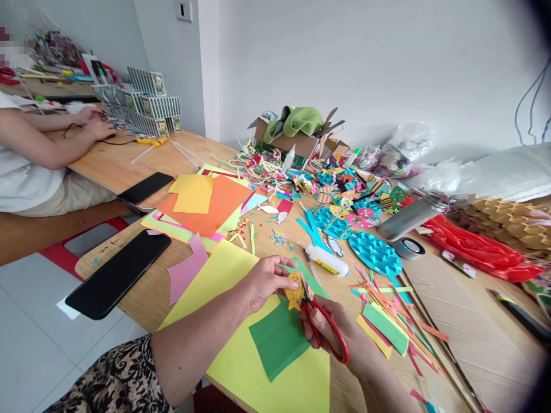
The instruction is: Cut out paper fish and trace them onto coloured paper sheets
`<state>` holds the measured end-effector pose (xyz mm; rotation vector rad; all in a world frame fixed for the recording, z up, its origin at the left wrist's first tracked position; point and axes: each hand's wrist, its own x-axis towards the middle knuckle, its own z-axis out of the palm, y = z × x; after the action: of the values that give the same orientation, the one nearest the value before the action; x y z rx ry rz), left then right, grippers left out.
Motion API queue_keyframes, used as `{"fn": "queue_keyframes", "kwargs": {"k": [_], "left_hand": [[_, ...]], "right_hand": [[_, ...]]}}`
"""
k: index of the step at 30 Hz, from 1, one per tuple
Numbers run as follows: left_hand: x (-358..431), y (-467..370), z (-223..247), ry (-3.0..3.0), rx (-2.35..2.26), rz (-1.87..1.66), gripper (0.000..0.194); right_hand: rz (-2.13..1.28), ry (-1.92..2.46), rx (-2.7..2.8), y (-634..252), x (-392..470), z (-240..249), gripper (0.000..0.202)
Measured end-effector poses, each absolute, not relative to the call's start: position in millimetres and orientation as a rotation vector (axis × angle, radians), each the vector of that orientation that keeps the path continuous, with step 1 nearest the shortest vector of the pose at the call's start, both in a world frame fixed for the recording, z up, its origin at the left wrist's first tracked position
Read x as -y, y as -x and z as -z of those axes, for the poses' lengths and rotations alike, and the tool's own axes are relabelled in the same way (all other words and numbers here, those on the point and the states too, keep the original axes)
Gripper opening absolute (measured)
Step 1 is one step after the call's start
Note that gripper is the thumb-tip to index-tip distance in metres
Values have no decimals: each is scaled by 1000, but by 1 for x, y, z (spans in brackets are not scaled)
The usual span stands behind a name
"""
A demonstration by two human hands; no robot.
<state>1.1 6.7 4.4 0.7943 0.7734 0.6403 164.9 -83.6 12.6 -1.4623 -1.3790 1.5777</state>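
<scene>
Wooden table (142, 292) (very cluttered) carries coloured paper. Your left hand (267, 282) pinches a small yellow paper fish (295, 291); your right hand (340, 335) grips red-handled scissors (327, 330).

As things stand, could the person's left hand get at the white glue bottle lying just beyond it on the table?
Probably yes. The glue bottle lies just past the left hand with only flat paper between, but that hand is pinching a small yellow cutout that the red scissors are on, so it would have to let go first.
</scene>
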Motion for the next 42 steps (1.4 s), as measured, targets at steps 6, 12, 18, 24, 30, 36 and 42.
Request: {"fn": "queue_keyframes", "kwargs": {"k": [6,12,18,24,30,36,42], "left_hand": [[-7,-1,-3,-799,-752,-635,52],[-6,-1,-1,-835,-755,-601,55],[-6,-1,-3,-826,-785,-614,52],[-6,-1,-2,-830,-775,-597,53],[-7,-1,-1,-825,-776,-580,55],[-6,-1,-1,-817,-778,-577,53],[-6,-1,-1,-812,-786,-581,48]], "right_hand": [[-1587,1475,1364,-164,84,-12,54],[-1586,1491,1355,-163,83,-13,57],[-1583,1480,1383,-165,83,-12,55],[-1573,1485,1384,-165,83,-12,55],[-1595,1484,1352,-164,83,-12,55],[-1589,1464,1338,-165,84,-10,54],[-1530,1540,1362,-165,83,-9,54]]}}
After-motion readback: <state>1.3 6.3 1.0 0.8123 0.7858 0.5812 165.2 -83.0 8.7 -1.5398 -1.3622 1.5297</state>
